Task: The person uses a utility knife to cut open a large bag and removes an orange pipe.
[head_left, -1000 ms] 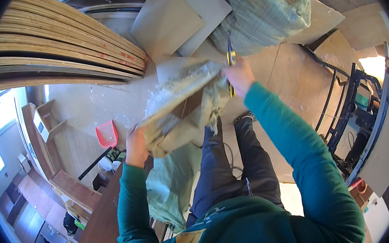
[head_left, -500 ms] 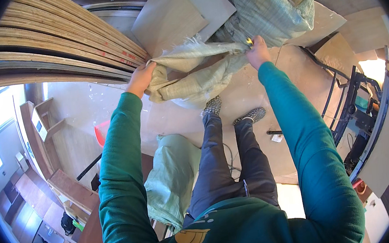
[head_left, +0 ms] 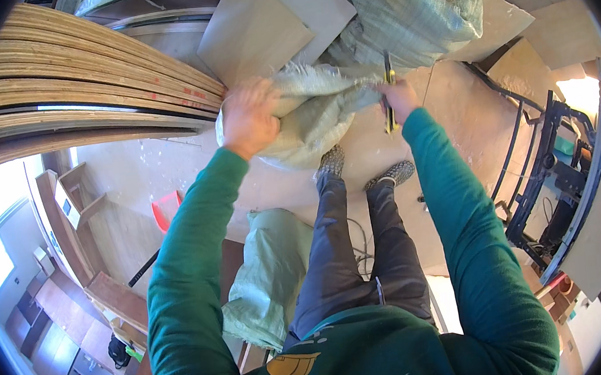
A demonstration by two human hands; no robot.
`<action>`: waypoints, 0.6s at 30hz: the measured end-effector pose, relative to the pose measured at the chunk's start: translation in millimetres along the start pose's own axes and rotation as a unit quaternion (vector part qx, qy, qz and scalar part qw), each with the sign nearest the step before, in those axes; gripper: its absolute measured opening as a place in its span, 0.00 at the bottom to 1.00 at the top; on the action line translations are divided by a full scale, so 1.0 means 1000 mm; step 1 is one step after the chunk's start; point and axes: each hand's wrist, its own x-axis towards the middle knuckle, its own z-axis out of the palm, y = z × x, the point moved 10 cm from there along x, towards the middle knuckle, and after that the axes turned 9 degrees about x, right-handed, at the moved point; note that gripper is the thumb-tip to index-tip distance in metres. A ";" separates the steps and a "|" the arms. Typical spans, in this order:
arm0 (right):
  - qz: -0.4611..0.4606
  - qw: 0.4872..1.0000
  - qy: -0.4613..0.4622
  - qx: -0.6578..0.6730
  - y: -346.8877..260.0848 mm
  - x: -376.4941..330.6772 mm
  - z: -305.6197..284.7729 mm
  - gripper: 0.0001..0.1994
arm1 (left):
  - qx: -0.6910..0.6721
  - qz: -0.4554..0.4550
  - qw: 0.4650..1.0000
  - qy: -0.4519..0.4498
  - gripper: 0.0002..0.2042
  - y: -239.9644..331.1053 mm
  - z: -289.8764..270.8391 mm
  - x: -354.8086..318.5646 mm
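Observation:
A pale woven sack [head_left: 316, 124] with a frayed mouth hangs in front of me, above my feet. My left hand [head_left: 252, 116] lies over the left part of its rim, smeared by motion, so its grip cannot be made out. At the sack's right end my right hand [head_left: 399, 96] is closed on the rim. That same hand also holds a slim yellow-and-black utility knife [head_left: 389, 81], pointing away from me. The inside of the sack is mostly hidden by its folds.
Stacked plywood sheets [head_left: 102, 76] reach in from the left. A filled woven sack [head_left: 410, 14] stands beyond my right hand. A light green sack [head_left: 269, 270] is beside my left leg. A black metal frame [head_left: 530, 172] stands at right, a red dustpan [head_left: 166, 209] at left.
My left hand has moved right and inward over the sack's rim, which is bunched closer together. The knife in my right hand has turned and now shows along its length.

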 end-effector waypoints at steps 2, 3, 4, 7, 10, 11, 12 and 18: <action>-0.034 0.988 -0.047 0.143 -0.025 0.003 0.016 0.11 | -0.007 0.033 0.999 -0.006 0.21 0.023 0.028 0.015; -0.051 0.973 -0.072 0.213 -0.039 -0.001 0.028 0.11 | 0.023 -0.005 1.000 0.007 0.21 0.013 0.046 0.022; -0.044 0.967 -0.052 0.246 -0.050 -0.014 0.040 0.11 | 0.057 -0.047 0.997 0.016 0.21 -0.004 0.058 0.025; -0.207 0.956 0.109 0.175 -0.049 -0.035 -0.005 0.09 | 0.026 -0.112 0.974 -0.197 0.20 -0.032 0.124 0.039; -0.116 0.973 0.086 0.181 0.010 -0.075 0.042 0.08 | 0.060 -0.073 0.994 -0.052 0.15 -0.023 0.116 0.035; -0.063 0.976 0.069 0.198 0.036 -0.085 0.070 0.09 | 0.056 -0.077 0.994 -0.061 0.15 -0.024 0.122 0.034; -0.011 0.975 0.056 0.213 0.062 -0.090 0.097 0.10 | 0.051 -0.081 0.993 -0.068 0.14 -0.023 0.127 0.036; -0.090 0.954 0.219 0.184 0.112 -0.036 0.137 0.15 | -0.199 -0.148 0.929 -0.276 0.16 -0.015 0.179 0.036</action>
